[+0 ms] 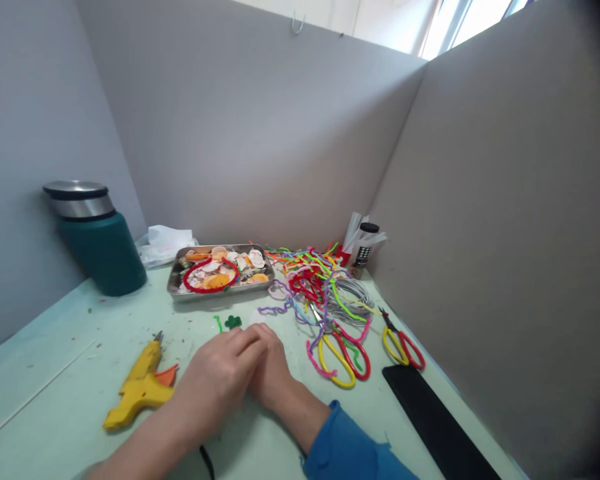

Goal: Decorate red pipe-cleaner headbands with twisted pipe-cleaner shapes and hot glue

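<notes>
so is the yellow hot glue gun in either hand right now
No, the yellow hot glue gun lies on the table, while the left hand and right hand are together to its right.

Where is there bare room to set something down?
Left: between the teal bottle and yellow glue gun, bar small specks. Right: between the blue sleeve and black strip. Crowded: back right, with fuzzy stems tangled around the wire coil and scissors; centre, where left hand and right hand meet.
</notes>
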`<state>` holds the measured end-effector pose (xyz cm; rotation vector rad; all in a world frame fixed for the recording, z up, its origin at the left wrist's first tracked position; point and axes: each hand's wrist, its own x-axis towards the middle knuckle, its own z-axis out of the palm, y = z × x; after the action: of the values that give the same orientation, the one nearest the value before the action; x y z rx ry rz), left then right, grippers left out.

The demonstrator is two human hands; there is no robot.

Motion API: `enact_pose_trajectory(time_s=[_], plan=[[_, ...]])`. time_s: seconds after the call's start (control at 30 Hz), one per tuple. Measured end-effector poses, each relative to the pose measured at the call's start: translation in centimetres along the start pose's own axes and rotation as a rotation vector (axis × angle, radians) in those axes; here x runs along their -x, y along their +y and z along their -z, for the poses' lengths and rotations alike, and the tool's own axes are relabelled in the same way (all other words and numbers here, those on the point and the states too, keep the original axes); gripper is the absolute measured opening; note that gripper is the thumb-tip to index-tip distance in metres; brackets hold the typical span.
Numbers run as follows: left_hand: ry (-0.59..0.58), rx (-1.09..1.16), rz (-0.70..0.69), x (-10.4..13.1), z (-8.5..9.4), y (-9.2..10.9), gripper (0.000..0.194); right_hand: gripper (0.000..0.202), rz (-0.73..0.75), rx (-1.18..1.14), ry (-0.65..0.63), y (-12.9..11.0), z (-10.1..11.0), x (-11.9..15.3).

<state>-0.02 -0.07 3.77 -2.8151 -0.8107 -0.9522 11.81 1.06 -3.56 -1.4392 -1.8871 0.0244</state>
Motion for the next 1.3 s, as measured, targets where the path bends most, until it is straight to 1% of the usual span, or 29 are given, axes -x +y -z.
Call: enact_pose_trajectory(time_s=[0.03,0.1,0.17,0.33,0.4,0.47,0.6,0.7,0.77,0.83,0.9,0.97,1.0,1.07,1.1,1.13,1.2,1.3], plan=[[0.001,-0.006,-0.042,0.2,-0.2,0.4,0.022,0.013,-0.008,0.019,0.007,0.2,0.1,-0.1],[0.017,-0.008,-0.043,0.4,-0.5,0.7,0.02,0.013,-0.025,0.053,0.031,0.9,0.5,-0.6],[0.043,-0.002,-0.033,0.8,-0.8,0.6,0.02,0.017,-0.058,0.092,0.071,1.8,1.2,-1.2],[-0.034,-0.031,-0.035,1.5,-1.5,0.5,0.022,0.026,-0.194,0.248,0.165,5.0,3.1,-2.6],[-0.069,-0.038,-0.034,1.7,-1.7,0.6,0.021,0.026,-0.255,0.319,0.18,6.2,3.5,-2.6],[-0.094,-0.04,-0.033,1.7,-1.8,0.6,0.021,0.022,-0.306,0.377,0.179,7.0,3.7,-2.5],[-0.105,-0.041,-0.024,1.7,-1.8,0.6,0.022,0.011,-0.354,0.429,0.186,7.5,3.9,-2.1],[-0.098,-0.015,-0.003,1.8,-1.7,0.3,0.023,0.011,-0.341,0.418,0.233,7.3,4.5,-2.2],[-0.07,0.03,0.027,1.9,-1.6,0.1,0.024,0.015,-0.297,0.387,0.262,7.0,5.1,-2.2],[-0.015,0.095,0.095,1.9,-1.5,-0.2,0.025,0.018,-0.217,0.346,0.266,6.4,5.5,-2.0],[0.057,0.169,0.205,1.8,-1.4,-0.4,0.024,0.019,-0.118,0.306,0.241,5.4,5.7,-1.6],[0.087,0.275,0.391,1.6,-1.4,-0.8,0.028,0.02,-0.022,0.276,0.198,4.0,5.5,-1.1],[0.073,0.342,0.507,1.5,-1.3,-0.9,0.031,0.019,0.022,0.266,0.174,3.3,5.2,-0.8],[0.031,0.499,0.685,1.3,-1.2,-1.4,0.036,0.015,0.102,0.254,0.123,2.1,4.6,-0.3],[0.027,0.572,0.736,1.1,-1.2,-1.6,0.035,0.014,0.141,0.25,0.095,1.5,4.2,-0.2],[0.031,0.653,0.754,1.0,-1.1,-1.8,0.033,0.013,0.173,0.245,0.068,1.1,3.9,0.0],[0.071,0.871,0.81,0.8,-1.0,-2.1,0.03,0.012,0.211,0.232,0.022,0.7,3.3,0.2],[0.12,1.196,0.916,0.5,-0.7,-2.1,0.025,0.014,0.193,0.223,0.0,0.8,2.9,0.3]])
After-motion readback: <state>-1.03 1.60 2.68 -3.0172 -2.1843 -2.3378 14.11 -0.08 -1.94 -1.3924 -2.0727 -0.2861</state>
